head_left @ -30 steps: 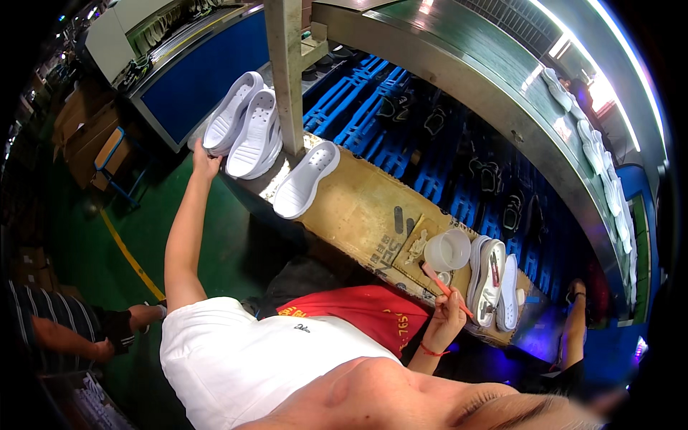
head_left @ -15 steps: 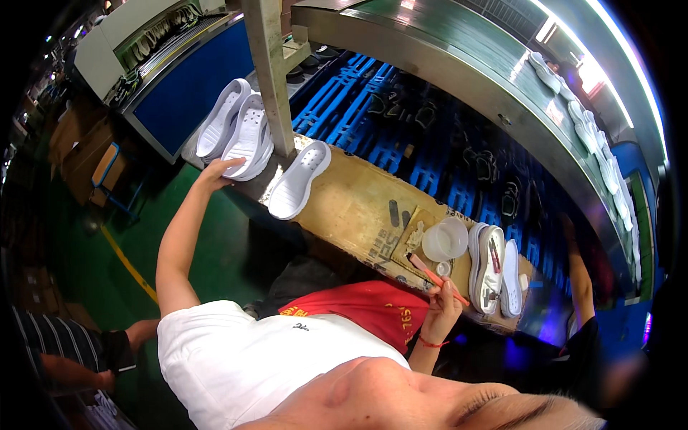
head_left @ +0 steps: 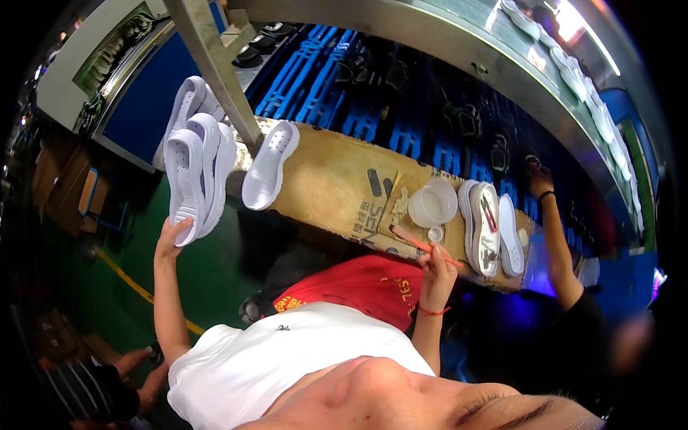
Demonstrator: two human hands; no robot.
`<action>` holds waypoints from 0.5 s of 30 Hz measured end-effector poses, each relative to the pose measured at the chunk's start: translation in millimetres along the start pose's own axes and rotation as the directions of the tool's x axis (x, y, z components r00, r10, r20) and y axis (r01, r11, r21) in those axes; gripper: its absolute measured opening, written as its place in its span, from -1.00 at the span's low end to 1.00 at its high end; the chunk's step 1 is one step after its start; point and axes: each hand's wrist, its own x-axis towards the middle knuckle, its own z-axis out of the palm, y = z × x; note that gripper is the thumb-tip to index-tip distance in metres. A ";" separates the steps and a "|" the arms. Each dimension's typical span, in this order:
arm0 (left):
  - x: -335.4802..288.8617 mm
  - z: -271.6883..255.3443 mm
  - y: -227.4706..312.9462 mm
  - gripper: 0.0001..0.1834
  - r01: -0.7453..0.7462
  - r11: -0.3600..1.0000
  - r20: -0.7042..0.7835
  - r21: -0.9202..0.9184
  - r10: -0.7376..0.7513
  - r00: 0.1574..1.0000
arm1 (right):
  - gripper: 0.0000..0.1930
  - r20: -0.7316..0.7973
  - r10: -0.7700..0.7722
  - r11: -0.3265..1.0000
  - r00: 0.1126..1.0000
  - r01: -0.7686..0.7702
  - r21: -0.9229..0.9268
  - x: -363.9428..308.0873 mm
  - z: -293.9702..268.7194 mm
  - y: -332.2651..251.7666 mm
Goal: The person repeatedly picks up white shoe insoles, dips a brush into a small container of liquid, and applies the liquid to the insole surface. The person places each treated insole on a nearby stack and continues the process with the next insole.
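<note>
Leftward, the left hand (head_left: 170, 240) is reaching up to a stack of white shoe soles (head_left: 193, 172) hanging over the table's (head_left: 337, 183) end, fingers spread loosely under the lowest sole, not yet closing on it. Supporting the stack from below while lifting would probably be keeping it from sliding apart. A slanted metal post (head_left: 215, 68) is standing right beside the stack and may be crowding the lift. Another single white sole (head_left: 269, 175) is lying just past it. Further right, the right hand (head_left: 435, 269) is pinching an orange brush (head_left: 423, 246), near a pale plastic cup (head_left: 432, 203) and two more soles (head_left: 487, 226). Beyond, another person's arm (head_left: 555, 236) is working.
</note>
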 end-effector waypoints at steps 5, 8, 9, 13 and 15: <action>2.5 96.3 -7.3 -0.52 0.069 0.997 0.146 -0.046 -0.062 0.987 | -0.78 0.032 0.013 0.998 0.999 -0.015 0.064 5.2 6.2 2.1; 21.3 172.1 -20.1 -0.51 0.162 0.981 0.264 -0.106 -0.129 0.956 | -0.77 0.066 0.006 0.994 0.998 -0.013 0.107 5.6 6.6 1.8; 27.8 198.0 -22.7 -0.47 0.185 0.974 0.258 -0.132 -0.146 0.955 | -0.77 0.049 0.005 0.995 0.999 -0.010 0.099 5.0 5.7 1.6; 52.5 263.9 -30.9 -0.50 0.176 0.979 0.310 -0.101 -0.137 0.941 | -0.77 -0.034 0.001 0.999 0.999 0.000 0.051 2.0 -1.6 1.4; 61.2 280.1 -36.2 -0.53 0.191 0.976 0.375 -0.107 -0.138 0.917 | -0.78 -0.063 0.005 0.999 0.998 -0.003 0.041 0.3 -8.8 3.0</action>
